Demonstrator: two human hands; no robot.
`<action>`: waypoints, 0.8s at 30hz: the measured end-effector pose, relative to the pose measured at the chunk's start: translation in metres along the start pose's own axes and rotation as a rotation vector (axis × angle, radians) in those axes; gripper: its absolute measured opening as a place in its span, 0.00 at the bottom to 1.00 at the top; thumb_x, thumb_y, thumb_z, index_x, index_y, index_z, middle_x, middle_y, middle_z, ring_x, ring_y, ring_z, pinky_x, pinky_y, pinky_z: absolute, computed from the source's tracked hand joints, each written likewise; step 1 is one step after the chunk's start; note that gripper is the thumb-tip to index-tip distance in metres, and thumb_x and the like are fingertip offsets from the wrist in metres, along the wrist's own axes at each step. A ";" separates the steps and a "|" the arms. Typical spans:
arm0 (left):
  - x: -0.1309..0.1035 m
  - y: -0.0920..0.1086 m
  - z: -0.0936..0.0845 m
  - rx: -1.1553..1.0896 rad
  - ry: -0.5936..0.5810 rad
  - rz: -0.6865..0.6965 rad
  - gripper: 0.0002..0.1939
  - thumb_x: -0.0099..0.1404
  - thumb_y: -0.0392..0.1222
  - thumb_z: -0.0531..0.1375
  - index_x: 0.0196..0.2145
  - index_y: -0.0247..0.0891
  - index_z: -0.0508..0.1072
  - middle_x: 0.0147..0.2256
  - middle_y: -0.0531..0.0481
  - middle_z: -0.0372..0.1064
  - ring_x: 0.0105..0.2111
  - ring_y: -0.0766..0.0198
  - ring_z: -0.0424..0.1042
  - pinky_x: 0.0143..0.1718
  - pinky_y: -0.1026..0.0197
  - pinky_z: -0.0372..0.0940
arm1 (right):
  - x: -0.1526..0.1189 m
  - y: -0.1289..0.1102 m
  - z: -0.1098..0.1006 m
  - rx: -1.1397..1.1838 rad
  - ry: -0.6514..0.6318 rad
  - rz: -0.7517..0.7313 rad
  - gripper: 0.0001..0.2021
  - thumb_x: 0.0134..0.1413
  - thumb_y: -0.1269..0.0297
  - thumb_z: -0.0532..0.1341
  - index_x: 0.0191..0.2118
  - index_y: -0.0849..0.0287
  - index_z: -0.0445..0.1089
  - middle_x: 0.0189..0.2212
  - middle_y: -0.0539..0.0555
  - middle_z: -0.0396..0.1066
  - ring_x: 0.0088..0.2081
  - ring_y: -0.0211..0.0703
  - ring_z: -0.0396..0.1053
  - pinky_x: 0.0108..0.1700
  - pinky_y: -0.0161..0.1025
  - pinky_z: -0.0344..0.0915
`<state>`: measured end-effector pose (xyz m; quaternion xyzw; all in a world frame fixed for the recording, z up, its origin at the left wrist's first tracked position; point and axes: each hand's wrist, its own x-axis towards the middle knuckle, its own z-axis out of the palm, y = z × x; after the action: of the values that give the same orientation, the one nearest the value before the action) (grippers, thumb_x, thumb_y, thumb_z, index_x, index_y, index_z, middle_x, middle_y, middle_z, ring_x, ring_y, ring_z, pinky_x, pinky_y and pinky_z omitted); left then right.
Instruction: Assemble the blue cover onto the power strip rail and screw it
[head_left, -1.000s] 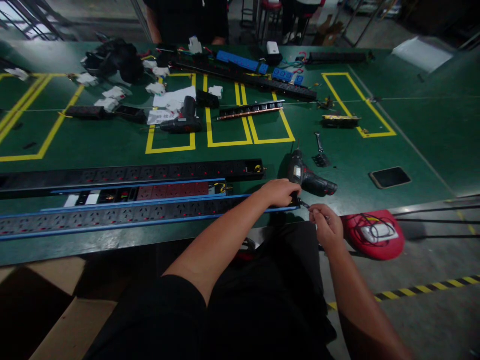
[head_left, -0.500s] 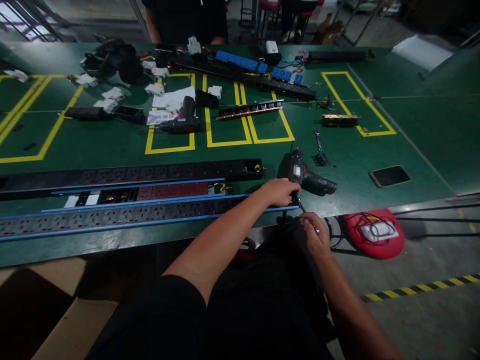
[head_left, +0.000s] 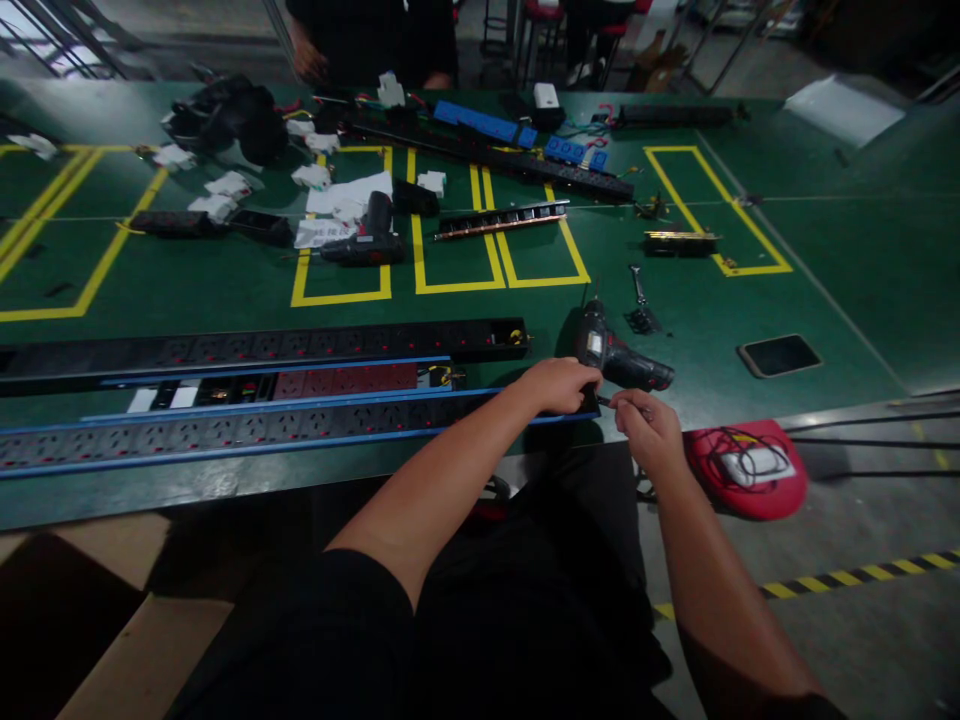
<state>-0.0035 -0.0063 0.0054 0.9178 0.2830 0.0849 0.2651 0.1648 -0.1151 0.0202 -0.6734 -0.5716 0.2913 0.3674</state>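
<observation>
My left hand (head_left: 562,385) is closed over the right end of the nearest long socket strip (head_left: 292,425), which has blue edges and lies along the table's front edge. Just right of that end, my right hand (head_left: 643,425) grips a thin metal wrench (head_left: 607,402), whose tip points left toward the strip's end. What the left fingers pinch is hidden. A power drill (head_left: 619,350) lies directly behind both hands. Behind the nearest strip are one with dark red sockets (head_left: 345,381) and a black one (head_left: 300,345).
Another wrench (head_left: 637,285) and a phone (head_left: 780,355) lie at the right. A second drill (head_left: 364,238), white parts (head_left: 311,177) and blue socket blocks (head_left: 484,122) sit farther back. A red stool (head_left: 750,490) stands by the front edge. Across the table is a person (head_left: 375,45).
My right hand has moved up and slightly right, swinging the wrench from a steep slant to nearly level. My left hand has stayed at the strip's end. The person's hand across the table has shifted.
</observation>
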 end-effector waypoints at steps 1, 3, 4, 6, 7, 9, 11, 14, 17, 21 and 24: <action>0.000 0.000 0.000 -0.005 0.003 0.002 0.16 0.62 0.39 0.56 0.47 0.47 0.71 0.42 0.48 0.71 0.44 0.57 0.69 0.41 0.58 0.64 | 0.003 0.000 0.000 -0.008 -0.003 -0.004 0.10 0.56 0.62 0.55 0.30 0.58 0.71 0.17 0.47 0.60 0.20 0.37 0.57 0.23 0.35 0.52; 0.000 0.000 -0.001 -0.009 -0.001 0.010 0.16 0.61 0.38 0.56 0.47 0.47 0.71 0.42 0.48 0.72 0.44 0.57 0.69 0.41 0.58 0.64 | 0.008 0.000 0.001 -0.018 -0.003 -0.019 0.10 0.56 0.62 0.55 0.29 0.58 0.70 0.16 0.47 0.59 0.20 0.37 0.57 0.23 0.35 0.51; -0.001 0.001 -0.002 -0.008 -0.005 0.013 0.16 0.61 0.38 0.56 0.47 0.47 0.71 0.42 0.48 0.72 0.44 0.57 0.69 0.41 0.58 0.64 | 0.010 0.000 0.001 -0.016 -0.001 -0.024 0.10 0.55 0.61 0.55 0.28 0.58 0.70 0.16 0.47 0.59 0.19 0.37 0.57 0.23 0.35 0.51; -0.001 0.001 -0.003 -0.006 -0.013 0.016 0.16 0.61 0.38 0.56 0.47 0.46 0.71 0.42 0.48 0.72 0.45 0.57 0.68 0.41 0.58 0.64 | 0.012 0.001 0.001 -0.008 0.003 -0.022 0.10 0.54 0.61 0.55 0.28 0.58 0.70 0.16 0.46 0.58 0.19 0.36 0.56 0.22 0.35 0.50; -0.001 0.001 -0.004 -0.005 -0.017 0.015 0.16 0.61 0.37 0.56 0.47 0.46 0.71 0.42 0.48 0.72 0.45 0.57 0.68 0.42 0.58 0.64 | 0.013 0.001 0.002 -0.002 0.006 -0.017 0.10 0.54 0.60 0.55 0.28 0.58 0.70 0.15 0.46 0.58 0.19 0.36 0.56 0.22 0.35 0.50; -0.002 0.002 -0.004 -0.006 -0.022 0.010 0.16 0.61 0.37 0.55 0.48 0.46 0.71 0.43 0.47 0.71 0.45 0.57 0.68 0.42 0.57 0.64 | 0.015 0.002 0.002 0.007 0.008 -0.010 0.10 0.54 0.60 0.56 0.27 0.58 0.69 0.15 0.46 0.58 0.19 0.36 0.55 0.21 0.35 0.49; -0.002 0.002 -0.005 -0.007 -0.020 0.009 0.17 0.61 0.37 0.55 0.48 0.46 0.71 0.43 0.47 0.71 0.45 0.57 0.68 0.42 0.57 0.64 | 0.015 0.002 0.002 0.019 0.005 -0.004 0.10 0.53 0.60 0.56 0.27 0.58 0.69 0.15 0.46 0.58 0.19 0.36 0.55 0.21 0.35 0.49; -0.003 0.003 -0.006 -0.003 -0.015 0.012 0.17 0.60 0.37 0.56 0.47 0.46 0.71 0.42 0.47 0.71 0.45 0.56 0.69 0.41 0.57 0.64 | 0.013 0.002 -0.001 0.042 -0.009 0.002 0.10 0.54 0.60 0.56 0.28 0.58 0.70 0.16 0.47 0.59 0.19 0.36 0.56 0.21 0.35 0.49; -0.002 0.003 -0.006 0.000 -0.022 -0.011 0.18 0.61 0.38 0.56 0.49 0.47 0.71 0.42 0.48 0.71 0.44 0.57 0.70 0.41 0.58 0.64 | 0.007 0.004 -0.004 0.059 -0.017 -0.015 0.10 0.56 0.60 0.56 0.29 0.57 0.70 0.17 0.47 0.60 0.20 0.37 0.56 0.22 0.36 0.51; -0.001 0.003 -0.005 -0.004 -0.025 -0.011 0.17 0.62 0.40 0.56 0.49 0.47 0.72 0.42 0.47 0.71 0.44 0.57 0.69 0.42 0.58 0.64 | -0.010 0.009 -0.005 0.068 0.004 -0.031 0.11 0.59 0.58 0.56 0.33 0.58 0.71 0.21 0.49 0.63 0.24 0.38 0.61 0.26 0.36 0.57; 0.000 0.002 -0.003 -0.007 -0.028 -0.006 0.16 0.62 0.40 0.57 0.48 0.47 0.73 0.41 0.47 0.71 0.44 0.57 0.69 0.41 0.58 0.64 | -0.023 0.012 -0.002 0.100 0.021 -0.015 0.11 0.60 0.57 0.56 0.35 0.58 0.71 0.22 0.49 0.65 0.25 0.38 0.62 0.28 0.36 0.59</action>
<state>-0.0036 -0.0062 0.0092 0.9171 0.2817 0.0725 0.2725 0.1691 -0.1385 0.0109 -0.6528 -0.5578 0.3095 0.4086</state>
